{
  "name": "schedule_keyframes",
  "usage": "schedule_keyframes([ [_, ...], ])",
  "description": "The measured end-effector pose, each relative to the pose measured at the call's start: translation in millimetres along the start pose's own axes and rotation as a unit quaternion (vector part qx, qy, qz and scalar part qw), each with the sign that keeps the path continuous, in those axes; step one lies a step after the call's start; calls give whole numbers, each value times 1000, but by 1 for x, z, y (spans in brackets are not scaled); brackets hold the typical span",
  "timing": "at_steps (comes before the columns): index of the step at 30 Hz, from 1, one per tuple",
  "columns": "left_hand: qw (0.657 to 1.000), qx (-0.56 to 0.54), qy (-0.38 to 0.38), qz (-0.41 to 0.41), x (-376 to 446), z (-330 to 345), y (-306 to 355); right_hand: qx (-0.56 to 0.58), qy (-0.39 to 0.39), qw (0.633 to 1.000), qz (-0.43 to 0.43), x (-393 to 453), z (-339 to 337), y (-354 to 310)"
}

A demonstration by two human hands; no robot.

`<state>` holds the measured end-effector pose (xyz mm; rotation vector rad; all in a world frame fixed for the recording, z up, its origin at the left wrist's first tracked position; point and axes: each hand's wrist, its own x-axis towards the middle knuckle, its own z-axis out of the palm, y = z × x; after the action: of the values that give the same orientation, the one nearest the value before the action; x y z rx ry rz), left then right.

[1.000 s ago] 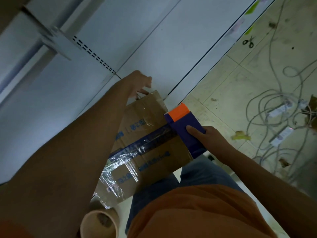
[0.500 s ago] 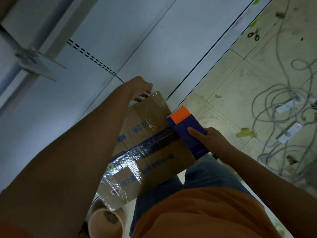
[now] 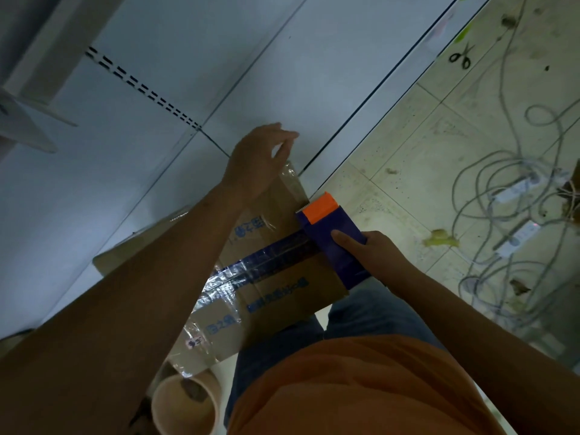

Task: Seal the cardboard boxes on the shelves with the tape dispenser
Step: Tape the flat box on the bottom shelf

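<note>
Item: cardboard box (image 3: 282, 287), brown with blue print, lying flat-topped at the front edge of the pale shelf (image 3: 131, 152), pressed up against the person's legs — presumably so the body braces it while tape is drawn across. A strip of clear tape (image 3: 270, 259) runs along its centre seam, shiny and wrinkled toward the near-left end, where it wraps down over the box's edge.

Item: tape dispenser (image 3: 332, 237), dark blue body with orange end and a toothed cutter, held at the box's right edge where the strip ends. Its position at the seam's end suggests the run across the top is done and the tape is due for cutting or folding down the side.

Item: right hand (image 3: 373, 259), fingers clenched around the dispenser, thumb laid flat on its upper face to press it down.

Item: left hand (image 3: 257, 161), raised over the far corner of the box, fingers released and loosely curled, grasping nothing — whether the palm touches the cardboard cannot be told. Likely placed to steady the far flap.

Item: bare cardboard tape core (image 3: 185, 403), below the box's near end.

Item: scissors (image 3: 459, 56) and tangled cables (image 3: 514, 196) on the tiled floor, well apart from the work.
</note>
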<state>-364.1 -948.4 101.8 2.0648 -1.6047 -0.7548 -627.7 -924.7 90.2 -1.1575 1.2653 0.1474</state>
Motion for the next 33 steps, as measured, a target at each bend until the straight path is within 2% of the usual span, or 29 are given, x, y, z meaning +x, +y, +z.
schedule_keyframes([
  [3, 988, 35, -137, 68, -8, 7, 3, -4, 0, 1000, 5, 0, -1, -1],
  [9, 963, 125, -227, 77, -3, 10, -20, -7, 2, 1000, -8, 3, 2, -3],
  [15, 960, 199, -160, 110, 5, 11, -44, -9, -1, 1000, 3, 9, 4, -16],
  [19, 949, 276, -154, 10, -2, 28, -27, -16, -20, 999, 35, 10, -1, -18],
  [23, 934, 346, -72, 55, -16, 39, -33, -4, -22, 999, 45, 12, -3, -18],
  [27, 956, 286, -48, 34, -12, 41, -30, -3, -8, 999, 33, 12, -1, -22],
  [30, 971, 191, -5, 142, -13, 30, -42, -7, -3, 1000, 29, 14, 0, -21],
  [33, 967, 138, -23, 214, -10, 24, -57, -5, 2, 999, 33, 16, -2, -20],
])
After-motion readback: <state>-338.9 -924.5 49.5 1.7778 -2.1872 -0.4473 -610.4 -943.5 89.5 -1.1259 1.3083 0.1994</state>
